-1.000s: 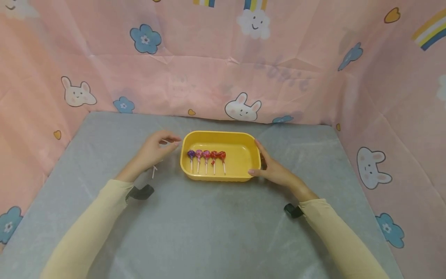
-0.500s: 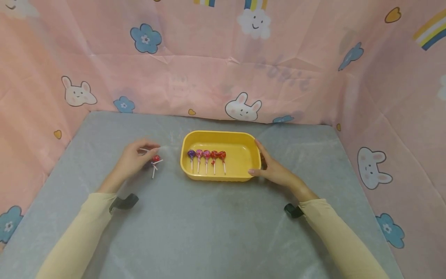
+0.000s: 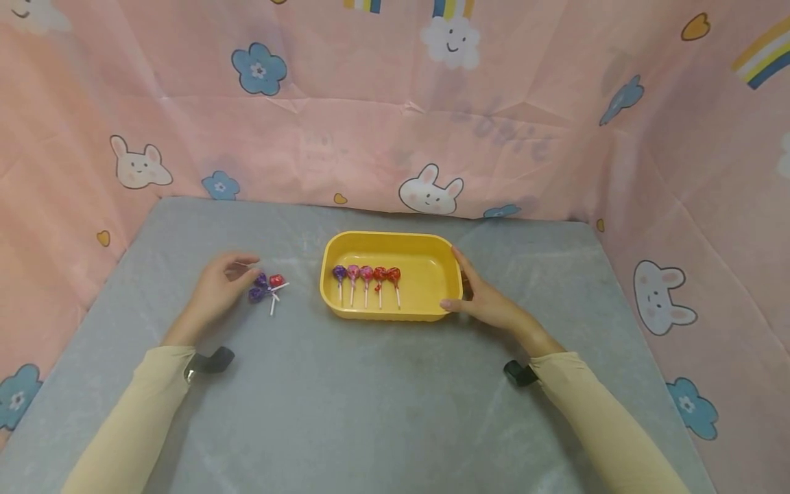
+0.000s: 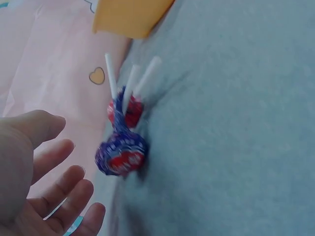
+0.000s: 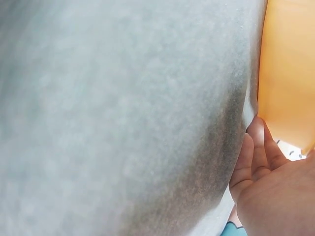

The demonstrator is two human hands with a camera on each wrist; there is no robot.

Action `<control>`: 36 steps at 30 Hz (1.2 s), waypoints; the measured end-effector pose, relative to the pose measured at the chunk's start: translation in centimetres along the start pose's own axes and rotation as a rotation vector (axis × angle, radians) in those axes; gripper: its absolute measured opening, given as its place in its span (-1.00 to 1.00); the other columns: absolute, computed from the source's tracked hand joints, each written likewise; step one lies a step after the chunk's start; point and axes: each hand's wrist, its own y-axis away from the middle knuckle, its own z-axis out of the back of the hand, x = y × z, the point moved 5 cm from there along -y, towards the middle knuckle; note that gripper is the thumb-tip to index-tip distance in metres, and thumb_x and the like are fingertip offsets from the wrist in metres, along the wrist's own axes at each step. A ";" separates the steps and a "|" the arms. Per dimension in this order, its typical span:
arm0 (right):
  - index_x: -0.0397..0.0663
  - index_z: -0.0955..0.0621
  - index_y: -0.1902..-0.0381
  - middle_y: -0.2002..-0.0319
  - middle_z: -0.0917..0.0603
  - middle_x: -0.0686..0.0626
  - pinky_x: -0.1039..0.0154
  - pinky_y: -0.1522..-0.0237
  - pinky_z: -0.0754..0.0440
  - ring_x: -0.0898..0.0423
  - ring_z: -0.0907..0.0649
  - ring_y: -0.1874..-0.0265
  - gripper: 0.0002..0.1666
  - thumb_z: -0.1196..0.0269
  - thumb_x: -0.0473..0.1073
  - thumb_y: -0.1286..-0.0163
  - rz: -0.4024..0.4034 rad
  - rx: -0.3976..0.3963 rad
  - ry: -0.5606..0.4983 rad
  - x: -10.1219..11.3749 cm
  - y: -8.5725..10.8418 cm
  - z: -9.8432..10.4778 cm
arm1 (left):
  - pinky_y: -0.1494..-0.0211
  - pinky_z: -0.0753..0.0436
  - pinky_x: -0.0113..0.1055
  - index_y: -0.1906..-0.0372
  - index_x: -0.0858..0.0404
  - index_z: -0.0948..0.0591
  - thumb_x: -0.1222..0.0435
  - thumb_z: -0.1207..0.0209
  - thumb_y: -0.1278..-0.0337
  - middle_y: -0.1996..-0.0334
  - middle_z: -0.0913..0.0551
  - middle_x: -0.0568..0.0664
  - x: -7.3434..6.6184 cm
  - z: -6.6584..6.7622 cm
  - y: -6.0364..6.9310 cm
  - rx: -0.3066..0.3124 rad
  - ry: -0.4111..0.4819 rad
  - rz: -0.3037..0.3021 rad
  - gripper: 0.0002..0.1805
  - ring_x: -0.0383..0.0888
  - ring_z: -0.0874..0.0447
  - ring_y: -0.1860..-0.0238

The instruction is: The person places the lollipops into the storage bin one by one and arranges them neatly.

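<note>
My left hand [image 3: 219,285] is left of a small pile of lollipops, its fingers loosely bent and nothing held. The pile has two purple lollipops [image 3: 256,295] and a red one [image 3: 276,280], their white sticks crossing. In the left wrist view the purple lollipop [image 4: 122,155] lies just beyond the fingertips, apart from them. My right hand [image 3: 490,302] holds the right end of a yellow plastic tray [image 3: 426,317], thumb on the near rim and fingers along the end wall. Inside, several wrapped lollipops [image 3: 366,273] stand in a row, purple, pink and red, sticks toward me.
Grey cloth covers the table [image 3: 382,405]. A pink printed curtain [image 3: 345,137] closes off the back and both sides. The lollipop pile lies left of the tray on the cloth. A dark wrist mount [image 3: 212,361] sits under each sleeve cuff.
My left hand has drawn back leftward from the tray's left edge to beside the pile, uncovering the loose lollipops. The right hand and the tray stay in place.
</note>
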 end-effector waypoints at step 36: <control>0.74 0.37 -0.49 -0.64 0.19 -0.01 -0.28 -0.52 -0.07 -0.16 -0.07 -0.57 0.30 -0.37 0.26 -0.22 0.004 -0.004 -0.003 -0.3 -0.2 -0.1 | -0.20 -0.47 0.08 -0.01 0.42 -0.65 0.23 -0.24 -0.29 0.01 -0.54 0.30 2.4 -1.0 0.0 -0.031 -0.091 0.010 -0.65 0.16 -0.49 -0.08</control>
